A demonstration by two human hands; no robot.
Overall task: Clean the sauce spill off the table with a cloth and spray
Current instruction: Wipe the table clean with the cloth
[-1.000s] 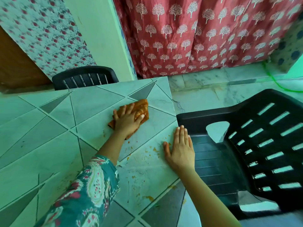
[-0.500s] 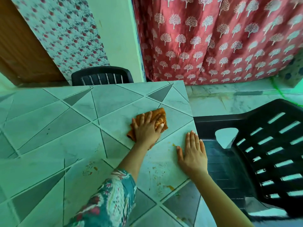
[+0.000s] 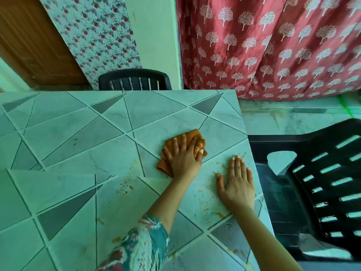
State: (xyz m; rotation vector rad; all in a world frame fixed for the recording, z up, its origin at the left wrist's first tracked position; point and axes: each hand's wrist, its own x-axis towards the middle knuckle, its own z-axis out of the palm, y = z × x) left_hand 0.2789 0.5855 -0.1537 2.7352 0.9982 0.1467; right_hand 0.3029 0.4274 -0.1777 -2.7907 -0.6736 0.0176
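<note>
Nearest the camera was a sleeve [image 3: 140, 245] with a flower print on the person's left arm. Under it lay the worktop [image 3: 68, 133], covered in pale tiles with grey triangles and thin dark lines. Small orange sauce spots [image 3: 125, 189] dotted the tiles near the arms, and more smears [image 3: 218, 214] lay close to the right wrist.

The right hand [image 3: 237, 184] lay flat on the worktop by its right edge. Its fingers were straight and close together, and it held nothing. A few sauce bits [image 3: 241, 155] sat just past its fingertips.

A little farther on, the left hand [image 3: 183, 161] pressed down on the orange cloth [image 3: 197, 136]. Its fingers were spread out on top of it. The cloth was bunched up and lay on the worktop, sticking out past the fingers. The two hands were apart, with bare tile between them.

To the right, just beside the worktop, stood a black plastic chair [image 3: 312, 173] with slots in its back. Past the far edge of the worktop was the top of another black chair [image 3: 134, 79].

Behind that, the pale floor [image 3: 283, 118] ran to a red curtain [image 3: 273, 45] with white trees on it. A thin green cord [image 3: 345, 106] lay on the floor by the curtain. Left of the curtain was a light wall [image 3: 154, 36], then a white cloth with red flowers [image 3: 97, 36], then a brown wooden door [image 3: 29, 45].
</note>
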